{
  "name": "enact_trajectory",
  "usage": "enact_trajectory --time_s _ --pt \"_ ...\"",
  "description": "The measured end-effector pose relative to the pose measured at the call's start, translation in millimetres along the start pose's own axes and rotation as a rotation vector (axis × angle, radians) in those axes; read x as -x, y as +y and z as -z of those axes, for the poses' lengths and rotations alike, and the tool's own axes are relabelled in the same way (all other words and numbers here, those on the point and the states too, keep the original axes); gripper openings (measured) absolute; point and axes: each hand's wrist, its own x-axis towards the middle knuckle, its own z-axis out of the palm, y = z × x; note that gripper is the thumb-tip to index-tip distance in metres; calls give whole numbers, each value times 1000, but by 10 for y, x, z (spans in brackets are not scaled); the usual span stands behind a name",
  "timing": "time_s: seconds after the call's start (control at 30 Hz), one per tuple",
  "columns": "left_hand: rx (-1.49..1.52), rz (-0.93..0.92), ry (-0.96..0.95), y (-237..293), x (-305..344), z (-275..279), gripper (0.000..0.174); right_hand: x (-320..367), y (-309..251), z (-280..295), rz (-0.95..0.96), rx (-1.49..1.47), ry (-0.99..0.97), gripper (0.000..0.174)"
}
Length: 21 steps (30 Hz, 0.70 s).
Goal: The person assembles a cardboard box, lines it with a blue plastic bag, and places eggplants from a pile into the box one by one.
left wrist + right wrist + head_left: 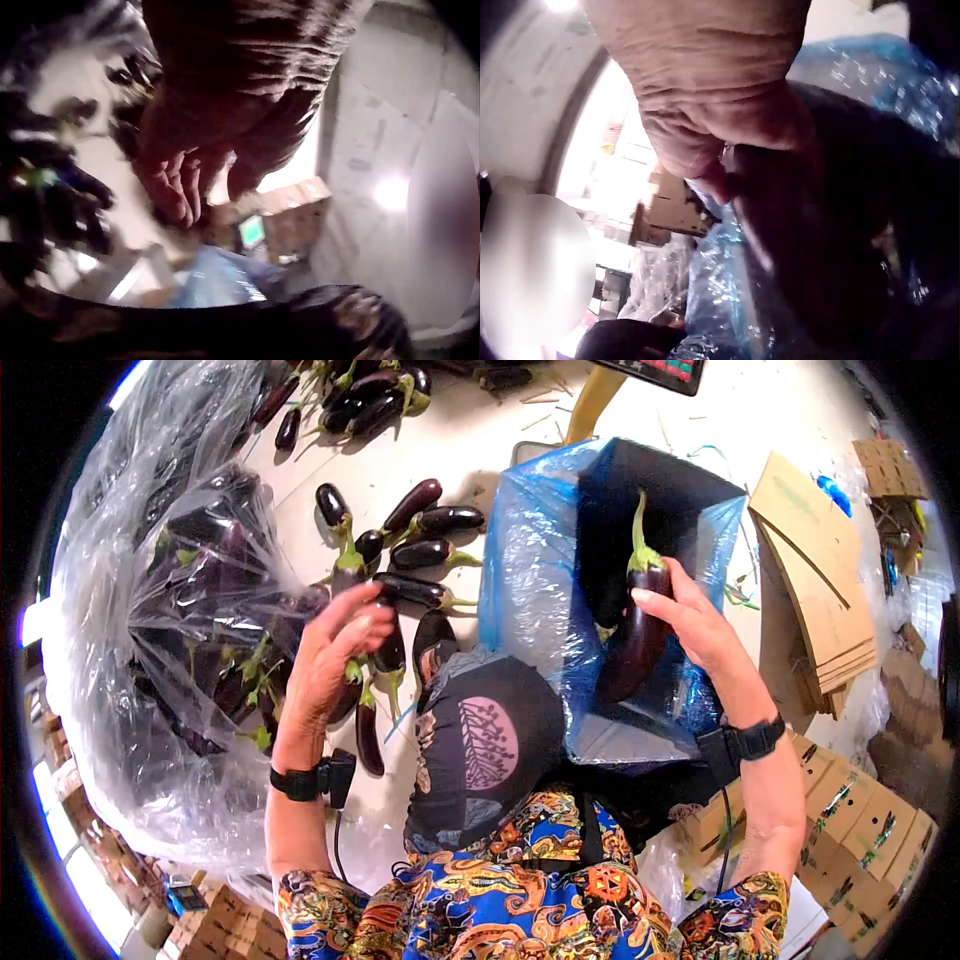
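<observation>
My right hand (700,618) grips a large dark purple eggplant (640,635) near its stem end, thumb across it, over the box (660,470) lined with blue plastic. The long green stem points away from me. In the right wrist view, the eggplant (780,247) lies in shadow under the palm. My left hand (338,643) hovers among loose eggplants (415,590) on the white table, fingers loosely bent with nothing between them. In the left wrist view, the fingers of that hand (180,176) hang relaxed.
A big clear plastic bag (150,660) full of eggplants lies at the left. More eggplants (375,405) are piled at the back. Flat cardboard sheets (815,590) stand right of the box, and a scale display (660,370) overhangs the far edge. Cardboard cartons (850,820) sit lower right.
</observation>
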Motion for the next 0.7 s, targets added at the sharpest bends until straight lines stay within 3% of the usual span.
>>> enact_trajectory --time_s 0.07,0.13,0.2,0.27,0.3,0.33,0.37,0.4,0.43,0.47,0.57,0.6,0.67,0.7 --pt "43 246 213 -897 167 499 39 -111 188 -1 -62 227 11 58" --pt "-50 383 280 -1744 512 937 37 -261 494 -17 -113 217 19 61" --pt "-224 522 400 -2323 900 1112 46 -323 683 -17 -98 270 -17 63" --pt "-506 557 397 -3115 1123 1292 54 -409 1044 141 -128 453 -34 67" --pt "-506 537 423 -3329 1192 1262 58 -447 1010 123 -143 759 -33 69" --pt "-509 514 441 -3438 1202 1151 63 -457 990 121 -155 1064 -22 71" --pt "-519 487 428 -3233 1175 983 69 -382 1123 122 231 1114 96 72" --pt "-547 355 458 -3451 1093 946 70 -417 1121 164 141 1157 63 75" --pt "-666 349 466 -3637 1088 940 70 -455 1119 231 51 1200 38 79" --pt "-783 342 471 -3430 1010 779 71 -480 1118 309 -42 1242 12 82" --pt "-1085 358 577 -3397 875 559 61 -506 1140 351 8 1260 13 78" --pt "-937 383 494 -3275 871 549 58 -474 1097 323 35 1268 14 76" --pt "-646 425 337 -3036 902 612 52 -450 990 210 32 1209 70 57" --pt "-381 322 317 -3218 929 677 47 -453 962 164 32 1174 98 47"
